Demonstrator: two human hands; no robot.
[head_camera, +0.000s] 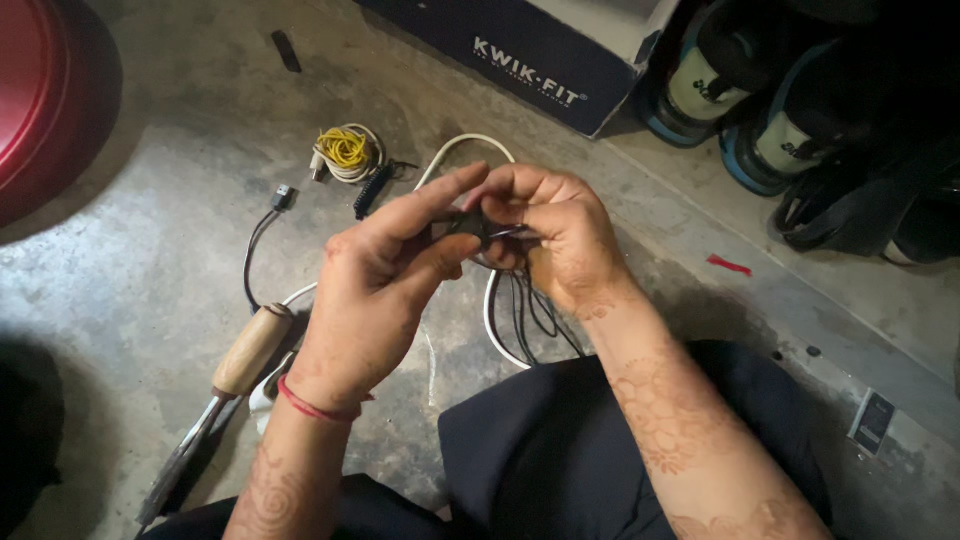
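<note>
A dark blue box (530, 60) with white lettering on its side and a pale top lies on the floor (150, 200) at the top edge. 1 small dark card (871, 421) with a light border lies at the floor's lower right.

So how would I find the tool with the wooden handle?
Start at the left hand and look down past its wrist to the concrete floor. The tool lies slanted there. It alone has a pale wooden handle and a dark metal shaft, unlike the cables around it.

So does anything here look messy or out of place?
Somewhat. A small red scrap lies loose on the concrete floor, and thin black wires dangle in a tangle from both hands. Nothing looks spilled.
</note>
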